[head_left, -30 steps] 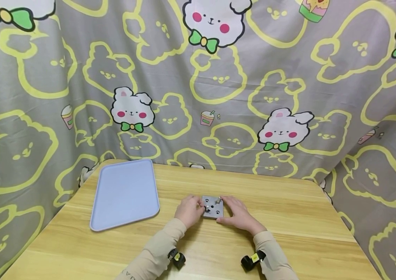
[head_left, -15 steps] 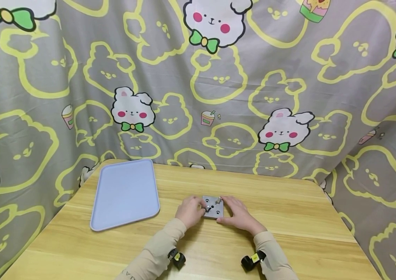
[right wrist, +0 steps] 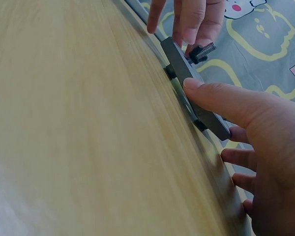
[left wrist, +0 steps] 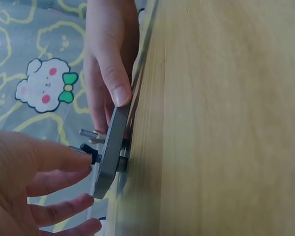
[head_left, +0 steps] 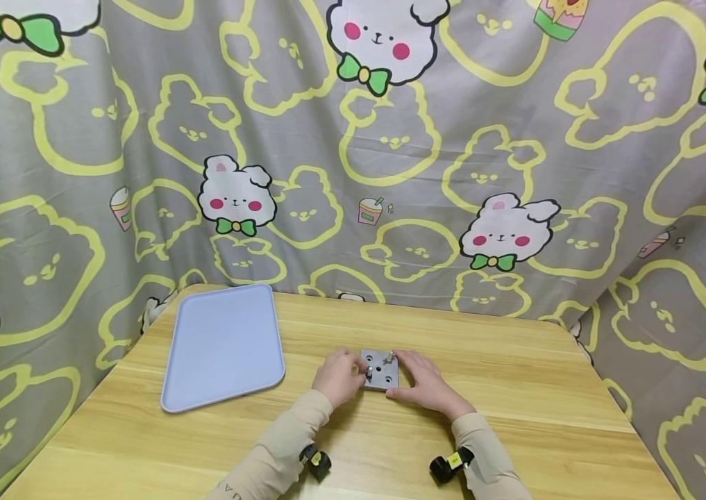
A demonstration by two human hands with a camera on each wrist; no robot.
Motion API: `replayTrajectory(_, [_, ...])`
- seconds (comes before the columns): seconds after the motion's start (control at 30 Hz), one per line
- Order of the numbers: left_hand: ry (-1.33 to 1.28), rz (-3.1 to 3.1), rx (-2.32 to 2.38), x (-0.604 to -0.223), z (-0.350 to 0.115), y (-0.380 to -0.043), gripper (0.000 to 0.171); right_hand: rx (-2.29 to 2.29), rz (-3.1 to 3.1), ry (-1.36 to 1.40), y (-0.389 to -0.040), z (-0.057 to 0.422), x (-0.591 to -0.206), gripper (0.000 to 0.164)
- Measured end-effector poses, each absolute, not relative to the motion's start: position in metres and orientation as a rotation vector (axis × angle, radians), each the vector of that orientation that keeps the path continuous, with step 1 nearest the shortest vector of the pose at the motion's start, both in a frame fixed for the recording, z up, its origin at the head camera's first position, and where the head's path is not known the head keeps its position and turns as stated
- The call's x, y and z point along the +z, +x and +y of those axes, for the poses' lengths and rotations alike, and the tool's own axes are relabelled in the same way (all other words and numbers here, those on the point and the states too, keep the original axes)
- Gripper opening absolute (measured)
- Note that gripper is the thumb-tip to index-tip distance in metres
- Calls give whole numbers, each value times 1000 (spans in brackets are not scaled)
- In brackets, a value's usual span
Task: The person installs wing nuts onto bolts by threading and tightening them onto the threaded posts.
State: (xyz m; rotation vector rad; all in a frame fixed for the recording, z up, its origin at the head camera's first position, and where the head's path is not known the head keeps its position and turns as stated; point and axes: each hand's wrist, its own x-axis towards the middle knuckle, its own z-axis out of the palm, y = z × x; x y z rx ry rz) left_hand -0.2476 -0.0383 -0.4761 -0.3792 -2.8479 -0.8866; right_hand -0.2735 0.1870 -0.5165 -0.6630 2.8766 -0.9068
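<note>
A square grey metal plate (head_left: 380, 380) with several holes stands just above the wood on short feet (left wrist: 122, 164). My right hand (head_left: 425, 384) holds its right side, thumb on the near edge and index finger at the far corner. On the plate's left side, my left hand (head_left: 337, 377) pinches a black wing nut (right wrist: 200, 54) on an upright threaded bolt (right wrist: 208, 47). The fingers partly hide this nut in the head view. A second, silver bolt with a wing nut (head_left: 389, 357) stands at the far right corner, near my right index finger.
A pale blue tray (head_left: 225, 347) lies at the left of the wooden table (head_left: 515, 389). A patterned curtain (head_left: 402, 278) hangs along the table's back and sides. Each wrist carries a small black camera (head_left: 316, 462).
The black wing nut has turned on its bolt, and my left fingertips have shifted slightly around it. The plate and my right hand have stayed in place.
</note>
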Motion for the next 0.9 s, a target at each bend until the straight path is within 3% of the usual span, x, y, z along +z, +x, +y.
replayTrajectory(0.2, [-438, -2883, -878, -478, -39, -247, 19, -912, 2876, -665, -273, 187, -516, 90])
replayTrajectory(0.43, [-381, -2823, -881, -479, -38, -248, 6, -914, 2872, -670, -272, 187, -515, 91])
replayTrajectory(0.63, [-294, -2813, -852, -479, -38, -248, 17, -915, 2871, -667, -272, 187, -515, 91])
replayTrajectory(0.9, [-330, -2837, -888, -477, -38, -248, 6, -911, 2872, -665, -272, 186, -515, 91])
